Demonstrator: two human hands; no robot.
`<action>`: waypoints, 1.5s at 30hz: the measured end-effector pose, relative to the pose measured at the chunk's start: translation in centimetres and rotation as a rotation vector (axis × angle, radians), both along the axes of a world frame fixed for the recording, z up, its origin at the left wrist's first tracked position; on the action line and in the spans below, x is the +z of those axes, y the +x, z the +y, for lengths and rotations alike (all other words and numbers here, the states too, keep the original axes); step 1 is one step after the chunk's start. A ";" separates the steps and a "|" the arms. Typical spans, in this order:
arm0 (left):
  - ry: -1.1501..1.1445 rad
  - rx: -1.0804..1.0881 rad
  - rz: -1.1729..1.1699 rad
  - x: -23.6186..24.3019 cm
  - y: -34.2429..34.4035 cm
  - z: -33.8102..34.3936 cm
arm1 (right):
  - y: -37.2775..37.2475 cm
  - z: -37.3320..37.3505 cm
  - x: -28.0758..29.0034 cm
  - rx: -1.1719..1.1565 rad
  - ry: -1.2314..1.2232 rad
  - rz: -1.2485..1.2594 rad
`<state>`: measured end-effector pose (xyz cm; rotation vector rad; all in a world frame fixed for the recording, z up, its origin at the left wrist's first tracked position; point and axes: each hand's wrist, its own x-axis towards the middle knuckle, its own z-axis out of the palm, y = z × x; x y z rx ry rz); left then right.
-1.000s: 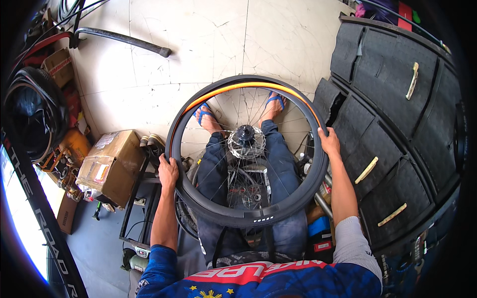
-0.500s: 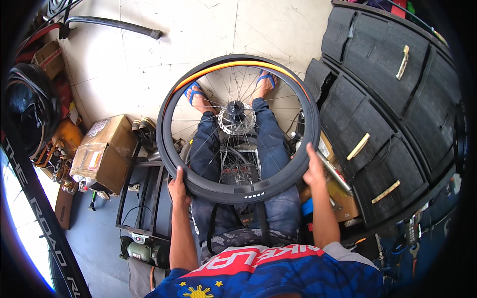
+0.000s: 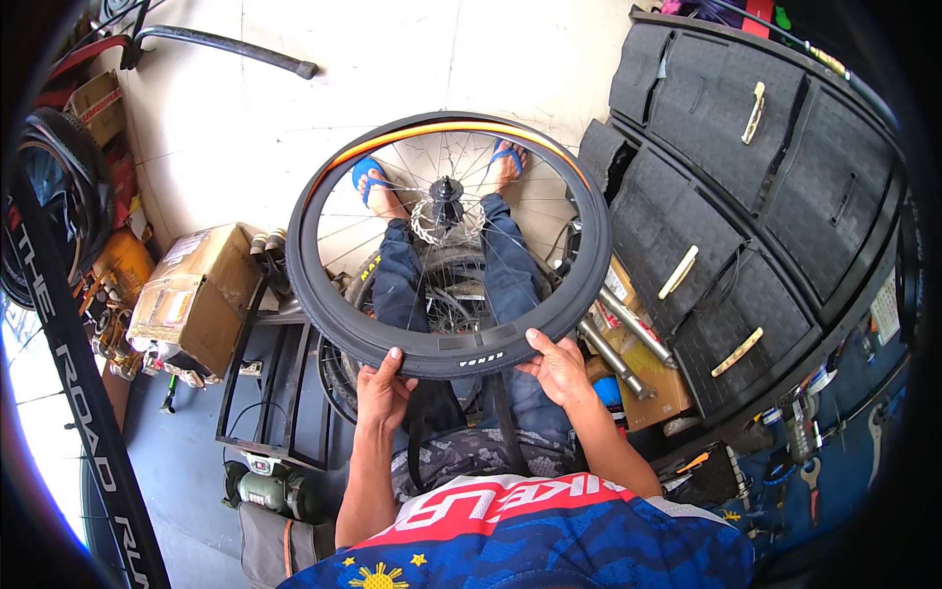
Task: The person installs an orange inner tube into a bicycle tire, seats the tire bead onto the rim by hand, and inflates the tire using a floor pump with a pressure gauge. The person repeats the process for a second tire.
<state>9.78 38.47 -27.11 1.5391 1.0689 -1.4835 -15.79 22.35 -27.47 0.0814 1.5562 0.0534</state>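
Over my legs a spoked bicycle wheel (image 3: 446,198) is held up, with a disc rotor (image 3: 424,222) at its hub. A black tire (image 3: 461,369) runs round the deep black rim (image 3: 353,316). On the far side an orange strip (image 3: 442,127) shows between tire and rim; I cannot tell whether it is tube or tape. My left hand (image 3: 383,393) pinches the near edge of the tire left of its white lettering, thumb on top. To the right of the lettering, my right hand (image 3: 561,371) grips the same edge, fingers underneath.
Another wheel (image 3: 334,378) lies lower, between and beside my legs. Left are a cardboard box (image 3: 186,299) and a black metal frame (image 3: 275,393). A black panelled cabinet (image 3: 706,196), silver tubes (image 3: 628,329) and hanging wrenches (image 3: 811,476) are at right.
Both hands have slid along the tire from its sides toward the near middle, closer together. The wheel appears slightly further left and nearer its front edge is a little higher.
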 end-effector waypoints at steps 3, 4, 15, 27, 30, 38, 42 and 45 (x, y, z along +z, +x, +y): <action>-0.102 0.017 -0.033 0.1 0.6 -0.6 | 0.0 -0.3 0.1 -0.038 -0.062 -0.057; -0.133 0.096 -0.091 0.2 0.3 -0.9 | -0.1 -0.4 0.1 -0.046 -0.078 -0.074; -0.168 0.197 -0.079 -0.2 -0.2 0.0 | -0.8 0.6 -0.2 -0.132 -0.121 -0.180; 0.168 0.131 -0.214 -2.4 -1.5 0.5 | 2.3 1.8 -0.1 0.008 -0.153 0.060; 0.313 0.121 -0.315 -3.1 -1.8 -0.4 | 2.9 2.9 -0.1 0.048 -0.156 0.148; 0.382 -0.006 -0.474 -8.7 0.1 3.0 | -2.7 4.2 -6.6 0.154 -0.552 0.683; 0.481 -0.403 -0.572 -12.8 1.5 5.3 | -7.6 2.9 -8.6 0.170 -0.309 0.665; 0.602 -0.674 -0.605 -13.9 2.1 5.8 | -8.0 3.9 -8.5 0.263 -0.209 0.683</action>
